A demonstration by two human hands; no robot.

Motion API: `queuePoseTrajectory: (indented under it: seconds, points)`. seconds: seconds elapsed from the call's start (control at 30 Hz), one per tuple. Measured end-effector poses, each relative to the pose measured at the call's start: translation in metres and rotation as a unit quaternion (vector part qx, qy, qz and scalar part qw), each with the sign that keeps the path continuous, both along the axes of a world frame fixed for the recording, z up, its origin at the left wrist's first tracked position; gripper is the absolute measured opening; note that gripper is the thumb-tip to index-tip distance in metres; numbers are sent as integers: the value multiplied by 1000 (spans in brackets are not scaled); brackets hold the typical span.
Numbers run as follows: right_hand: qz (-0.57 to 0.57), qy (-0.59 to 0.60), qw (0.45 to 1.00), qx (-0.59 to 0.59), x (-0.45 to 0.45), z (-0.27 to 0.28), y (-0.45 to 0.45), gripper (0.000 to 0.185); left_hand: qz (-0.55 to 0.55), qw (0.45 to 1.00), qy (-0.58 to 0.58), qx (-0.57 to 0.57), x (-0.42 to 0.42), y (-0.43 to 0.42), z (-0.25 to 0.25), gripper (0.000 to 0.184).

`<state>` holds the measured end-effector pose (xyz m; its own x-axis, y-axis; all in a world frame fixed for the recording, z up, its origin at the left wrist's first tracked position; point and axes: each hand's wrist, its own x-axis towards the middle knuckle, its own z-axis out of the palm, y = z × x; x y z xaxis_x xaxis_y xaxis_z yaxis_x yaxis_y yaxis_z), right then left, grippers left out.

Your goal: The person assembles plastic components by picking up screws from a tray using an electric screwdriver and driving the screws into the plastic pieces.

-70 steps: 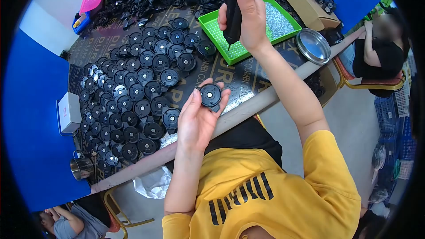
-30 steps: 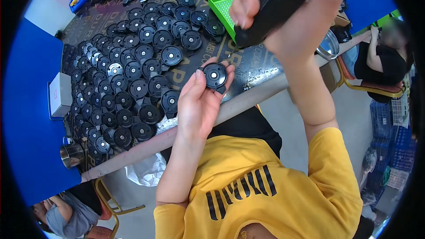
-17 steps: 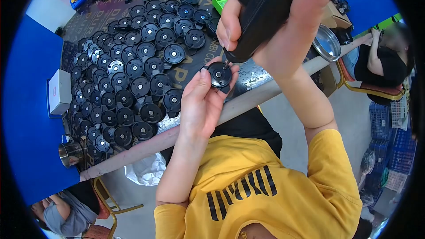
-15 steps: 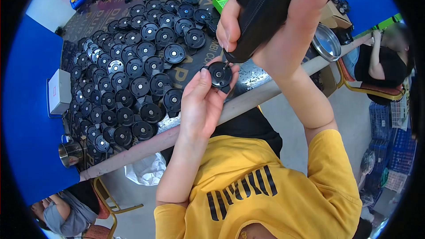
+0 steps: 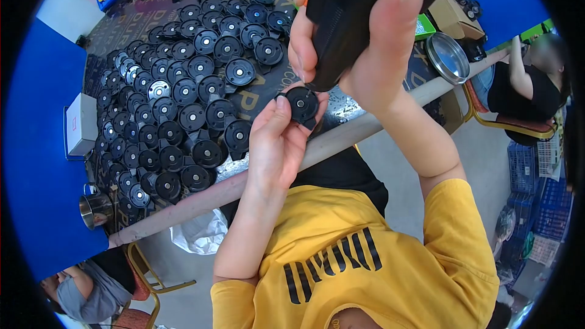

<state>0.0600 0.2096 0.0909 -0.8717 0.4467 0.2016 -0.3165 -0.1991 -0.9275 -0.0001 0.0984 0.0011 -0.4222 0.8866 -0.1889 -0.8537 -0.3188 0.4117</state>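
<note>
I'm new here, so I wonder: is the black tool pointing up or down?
Down: the right hand grips the black tool with its narrow end at the round black part in the left hand.

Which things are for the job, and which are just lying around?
Probably for the job:
black handheld tool in the right grip
round black part in the left grip
many similar round parts

Probably just lying about:
white box
metal cup
crumpled silvery wrapping
</note>
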Motion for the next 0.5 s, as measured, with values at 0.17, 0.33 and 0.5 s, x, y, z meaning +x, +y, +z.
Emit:
queuePoseTrajectory:
  seconds: [0.17, 0.33, 0.5]
  points:
    - [-32, 108, 990, 86, -11, -13, 7, 52, -2, 1000, 5, -1, 0, 0, 1, 33]
    - [-62, 170, 974, 136, -15, -16, 6, 48, 1, 999, 28, -16, 1, 1, -1, 33]
    - [-5, 324, 945, -48, -15, 4, 17, 55, 4, 1000, 3, -20, -2, 2, -2, 34]
